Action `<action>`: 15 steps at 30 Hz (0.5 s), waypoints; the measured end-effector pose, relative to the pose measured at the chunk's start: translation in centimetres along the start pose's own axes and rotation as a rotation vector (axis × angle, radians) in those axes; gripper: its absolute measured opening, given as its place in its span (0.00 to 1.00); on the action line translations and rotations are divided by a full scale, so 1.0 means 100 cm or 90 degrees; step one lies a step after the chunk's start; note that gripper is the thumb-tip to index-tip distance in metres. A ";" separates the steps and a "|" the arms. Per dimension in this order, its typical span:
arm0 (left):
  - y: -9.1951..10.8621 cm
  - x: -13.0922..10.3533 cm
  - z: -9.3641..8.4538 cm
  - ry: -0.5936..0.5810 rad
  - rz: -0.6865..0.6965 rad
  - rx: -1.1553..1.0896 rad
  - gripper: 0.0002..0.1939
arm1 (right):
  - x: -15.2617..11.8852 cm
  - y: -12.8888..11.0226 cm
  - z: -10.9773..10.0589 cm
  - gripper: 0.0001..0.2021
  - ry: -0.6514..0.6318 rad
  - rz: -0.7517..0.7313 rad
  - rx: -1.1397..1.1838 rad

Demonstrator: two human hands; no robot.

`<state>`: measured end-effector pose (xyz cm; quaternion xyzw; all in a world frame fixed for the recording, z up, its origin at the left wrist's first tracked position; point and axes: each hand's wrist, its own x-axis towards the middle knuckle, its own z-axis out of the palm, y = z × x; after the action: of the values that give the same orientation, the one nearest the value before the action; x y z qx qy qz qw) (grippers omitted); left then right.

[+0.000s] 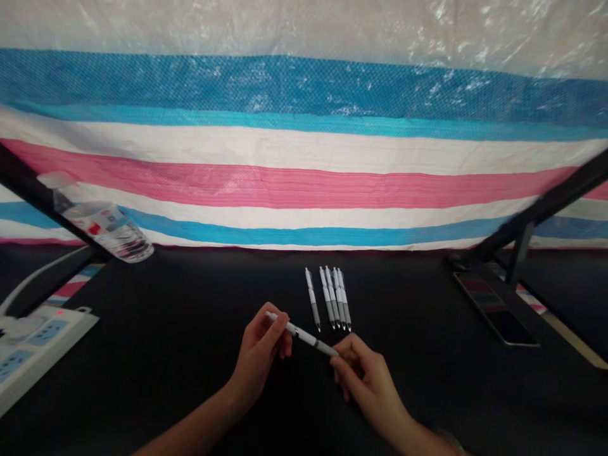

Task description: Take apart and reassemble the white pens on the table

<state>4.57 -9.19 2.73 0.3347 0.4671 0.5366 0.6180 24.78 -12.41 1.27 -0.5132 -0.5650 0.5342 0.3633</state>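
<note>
A white pen with a grey grip (pixel 306 335) is held slantwise above the black table between both hands. Thumb and fingers of my left hand (pixel 263 345) pinch its clicker end. At the lower right, my right hand (pixel 363 370) closes on the grey tip end, and the tip itself is hidden by the fingers. Just beyond the hands a single white and grey pen (pixel 312 299) lies on the table. To its right several similar pens (pixel 335 297) lie side by side, tips toward me.
On the left are a white power strip (pixel 42 342) and a clear plastic bottle (pixel 109 225). A dark phone (pixel 496 308) lies at the right beside a black metal bar (pixel 536 215). A striped plastic sheet (pixel 304 187) hangs behind the black table (pixel 180 329).
</note>
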 end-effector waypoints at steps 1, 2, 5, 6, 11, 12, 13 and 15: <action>0.000 0.000 0.000 -0.003 -0.002 0.000 0.19 | 0.000 0.000 0.000 0.21 -0.003 0.002 -0.006; 0.000 -0.001 0.000 -0.006 -0.004 0.001 0.19 | -0.001 0.000 0.000 0.23 -0.010 0.003 -0.009; 0.000 0.000 0.001 -0.010 -0.005 0.007 0.20 | -0.001 -0.001 0.000 0.26 -0.029 0.007 0.000; 0.000 0.000 0.001 -0.006 -0.002 0.006 0.20 | -0.001 -0.001 0.000 0.24 -0.027 0.006 0.004; 0.001 0.002 0.001 0.008 -0.002 -0.004 0.20 | -0.001 0.000 0.000 0.21 -0.019 0.004 -0.018; 0.001 0.001 0.001 0.006 -0.006 -0.003 0.21 | -0.001 0.000 0.000 0.23 -0.032 -0.001 -0.017; 0.001 0.001 0.001 0.002 -0.009 -0.003 0.21 | -0.001 0.001 0.000 0.25 -0.045 -0.007 -0.013; 0.001 0.000 0.002 -0.001 -0.012 0.000 0.21 | -0.001 0.001 0.000 0.25 -0.059 -0.015 -0.006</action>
<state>4.69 -9.11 2.92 0.3308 0.4695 0.5303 0.6237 24.84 -12.46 1.22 -0.4829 -0.5897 0.5503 0.3408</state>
